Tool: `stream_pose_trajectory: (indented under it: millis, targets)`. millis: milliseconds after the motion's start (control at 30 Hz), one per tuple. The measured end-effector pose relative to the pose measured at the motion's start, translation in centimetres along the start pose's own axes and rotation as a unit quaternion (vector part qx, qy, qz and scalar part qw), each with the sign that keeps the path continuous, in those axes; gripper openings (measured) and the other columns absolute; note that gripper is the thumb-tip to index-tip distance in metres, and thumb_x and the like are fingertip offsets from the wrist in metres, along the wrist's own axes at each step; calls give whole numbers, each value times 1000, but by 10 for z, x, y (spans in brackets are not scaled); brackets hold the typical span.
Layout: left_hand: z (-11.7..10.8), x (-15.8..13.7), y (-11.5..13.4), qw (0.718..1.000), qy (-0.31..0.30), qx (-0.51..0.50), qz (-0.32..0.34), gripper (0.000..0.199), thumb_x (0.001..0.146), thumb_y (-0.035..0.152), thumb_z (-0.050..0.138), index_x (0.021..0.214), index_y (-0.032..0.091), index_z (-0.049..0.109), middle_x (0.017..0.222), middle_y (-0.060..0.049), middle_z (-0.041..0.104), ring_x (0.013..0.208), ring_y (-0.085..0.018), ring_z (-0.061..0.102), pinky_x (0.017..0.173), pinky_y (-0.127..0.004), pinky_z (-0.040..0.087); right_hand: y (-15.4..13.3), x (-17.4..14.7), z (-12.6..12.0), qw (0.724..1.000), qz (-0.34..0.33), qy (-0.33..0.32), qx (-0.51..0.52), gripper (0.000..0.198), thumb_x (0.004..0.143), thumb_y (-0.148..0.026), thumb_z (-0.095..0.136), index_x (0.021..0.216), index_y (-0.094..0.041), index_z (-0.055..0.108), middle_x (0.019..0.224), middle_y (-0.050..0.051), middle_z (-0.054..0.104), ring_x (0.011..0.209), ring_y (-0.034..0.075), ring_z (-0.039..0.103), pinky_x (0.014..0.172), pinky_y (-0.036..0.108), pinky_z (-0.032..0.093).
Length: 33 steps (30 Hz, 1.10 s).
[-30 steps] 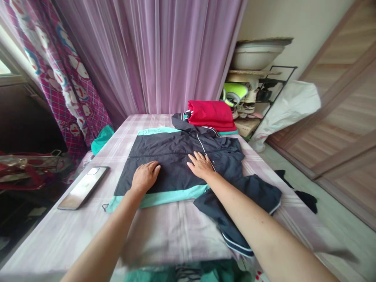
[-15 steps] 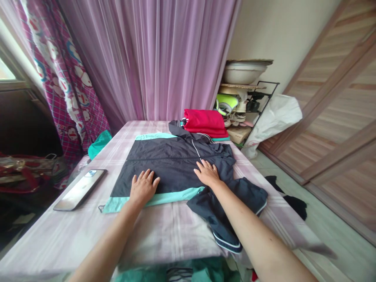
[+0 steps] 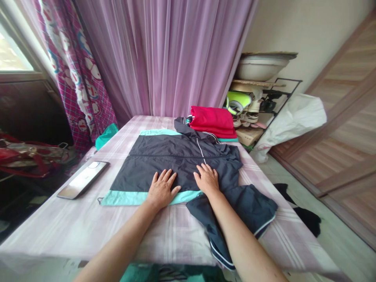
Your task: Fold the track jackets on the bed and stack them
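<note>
A dark zip-up jacket point(image 3: 152, 149) with mint-green side panels lies spread on the table, its hem to the left and its collar end to the right. My left hand point(image 3: 163, 188) rests flat on the near half of the jacket, fingers spread, beside the near mint strip. Farther right, my right hand point(image 3: 206, 179) lies palm down on the chest part, fingers slightly apart. Under my right forearm, the near sleeve point(image 3: 249, 203) is bent toward the table's front edge, partly hidden by the arm. Neither hand grips anything.
Folded red clothing point(image 3: 213, 121) lies at the back, touching the jacket. A phone point(image 3: 84, 180) lies at the left on the checked tablecloth point(image 3: 88, 231). Beyond the table stand a rack with a basin point(image 3: 261, 66) and shoes, a white bag point(image 3: 296, 121) and purple curtains point(image 3: 164, 55).
My left hand has slid right along the jacket, closer to my right hand, which stays in nearly the same place on it. The camera view has shifted slightly.
</note>
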<state>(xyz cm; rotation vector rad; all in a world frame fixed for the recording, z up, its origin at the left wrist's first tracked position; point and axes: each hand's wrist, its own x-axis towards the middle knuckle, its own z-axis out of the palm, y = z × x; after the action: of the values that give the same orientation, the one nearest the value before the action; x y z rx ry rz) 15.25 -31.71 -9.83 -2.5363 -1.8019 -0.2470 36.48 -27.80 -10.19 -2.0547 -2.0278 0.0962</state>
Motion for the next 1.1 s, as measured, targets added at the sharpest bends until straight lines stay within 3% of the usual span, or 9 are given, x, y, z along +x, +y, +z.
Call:
stream_pose_trajectory:
  millis: [233, 667, 1100]
  targets:
    - [-3, -5, -5, 999, 1, 7, -34, 60, 97, 59, 35, 148, 29, 45, 157, -7, 41, 146, -28, 33, 120, -54, 25, -1, -5, -1, 1000, -2, 16, -8, 48, 96, -38, 42, 139, -22, 57, 151, 10, 49, 140, 26, 38, 115, 46, 25]
    - [-22, -37, -100, 976, -16, 30, -213, 62, 98, 54, 32, 151, 23, 41, 159, -11, 35, 148, -29, 29, 119, -54, 24, 6, -3, 8, 999, -22, 30, -13, 46, 95, -34, 42, 133, -21, 62, 147, 10, 53, 138, 25, 41, 113, 45, 28]
    - [-27, -37, -100, 972, -27, 50, -227, 62, 98, 52, 31, 150, 20, 42, 160, -10, 35, 148, -31, 29, 119, -53, 25, 4, -3, 2, 999, -25, 23, -11, 44, 95, -34, 42, 132, -21, 63, 147, 9, 53, 137, 24, 41, 112, 43, 29]
